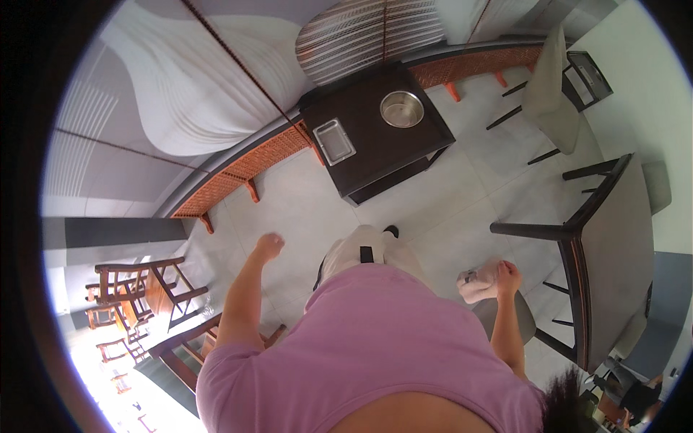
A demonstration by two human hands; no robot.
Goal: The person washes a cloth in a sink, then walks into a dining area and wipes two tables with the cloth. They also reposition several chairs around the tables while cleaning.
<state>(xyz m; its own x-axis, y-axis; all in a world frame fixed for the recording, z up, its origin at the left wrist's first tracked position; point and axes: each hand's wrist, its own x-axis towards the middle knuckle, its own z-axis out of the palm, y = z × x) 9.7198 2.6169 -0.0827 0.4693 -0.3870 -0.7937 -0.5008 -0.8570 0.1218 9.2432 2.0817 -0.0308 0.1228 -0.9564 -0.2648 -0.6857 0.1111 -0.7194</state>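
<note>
My right hand is closed on a bunched pale pink cloth, out to the right of my body. A dark mark shows on the cloth. My left hand hangs over the tiled floor on the left, slightly blurred, its fingers curled and nothing visible in them. Ahead of me stands a dark wooden side table with a lower shelf. On its top are a rectangular metal tray and a round metal basin.
A large dark-legged table stands at right, with an upholstered chair beyond it. Low orange lattice panels line the wall. Wooden chairs are at left. Another person is at the far lower right.
</note>
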